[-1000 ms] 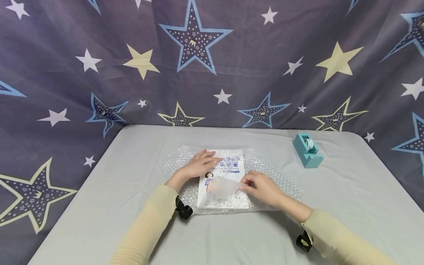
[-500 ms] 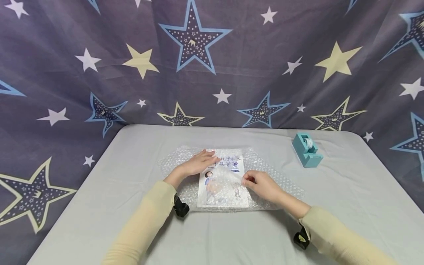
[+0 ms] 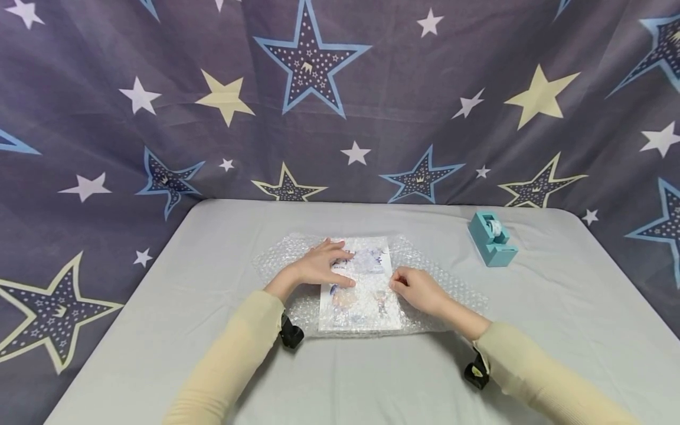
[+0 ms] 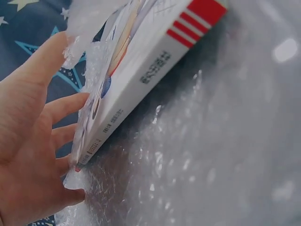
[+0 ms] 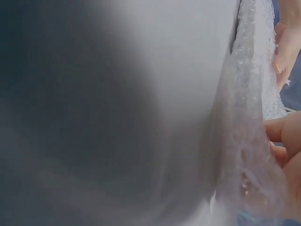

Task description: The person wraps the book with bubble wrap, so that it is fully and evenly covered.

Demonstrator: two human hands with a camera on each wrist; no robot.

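Note:
A white book [image 3: 361, 316] with a red-striped spine lies on bubble wrap [image 3: 451, 280], and a see-through layer of the wrap covers its cover. My left hand [image 3: 321, 264] rests with spread fingers on the book's upper left part. In the left wrist view, the left hand [image 4: 33, 136] shows straight fingers along the wrapped book [image 4: 141, 77]. At the book's right edge my right hand [image 3: 422, 289] pinches the bubble wrap between thumb and forefinger. The right wrist view shows the right hand's fingers [image 5: 284, 139] against the wrap [image 5: 249, 103]; their tips are partly hidden.
A teal tape dispenser [image 3: 491, 239] with a roll of tape stands at the back right of the table [image 3: 223, 248], which has a pale grey cloth. Behind it hangs a dark curtain [image 3: 212, 147] with stars. Each wrist wears a black camera [image 3: 291, 332].
The raised flap of bubble wrap has come down flat over the book, drawn to the right edge by my right hand. My left thumb has spread lower across the cover.

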